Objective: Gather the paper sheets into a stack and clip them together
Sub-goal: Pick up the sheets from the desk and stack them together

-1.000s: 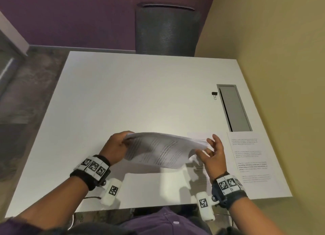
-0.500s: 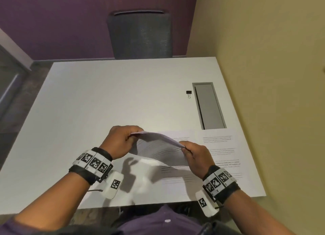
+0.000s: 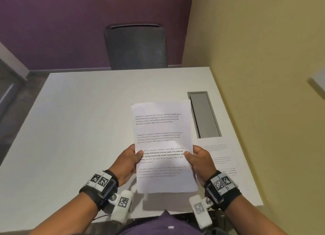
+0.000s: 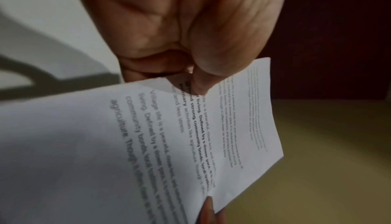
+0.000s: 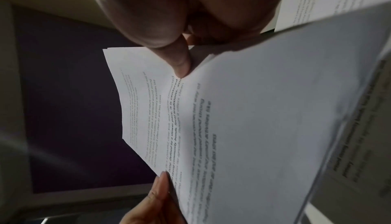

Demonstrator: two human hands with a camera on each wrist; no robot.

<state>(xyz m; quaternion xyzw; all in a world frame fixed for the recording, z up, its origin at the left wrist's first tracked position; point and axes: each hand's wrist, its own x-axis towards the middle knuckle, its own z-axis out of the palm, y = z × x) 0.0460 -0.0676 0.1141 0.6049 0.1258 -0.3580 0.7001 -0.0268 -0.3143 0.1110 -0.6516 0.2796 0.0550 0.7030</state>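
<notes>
I hold a stack of printed paper sheets (image 3: 161, 143) upright above the white table (image 3: 79, 129), its text facing me. My left hand (image 3: 131, 160) grips the stack's left edge, thumb on the front; the left wrist view shows that thumb pressed on the sheets (image 4: 190, 144). My right hand (image 3: 197, 158) grips the right edge in the same way, its thumb on the paper (image 5: 243, 127) in the right wrist view. One more printed sheet (image 3: 223, 161) lies flat on the table at the right. The binder clip is hidden behind the raised stack.
A grey recessed cable tray (image 3: 204, 114) is set into the table at the right, beside the yellow wall (image 3: 263, 76). A dark chair (image 3: 136, 46) stands at the table's far side against the purple wall.
The sheets were bent and held low between my hands; now both hands have raised them upright as a squared stack. The black binder clip, seen earlier beside the tray, is now covered by the stack.
</notes>
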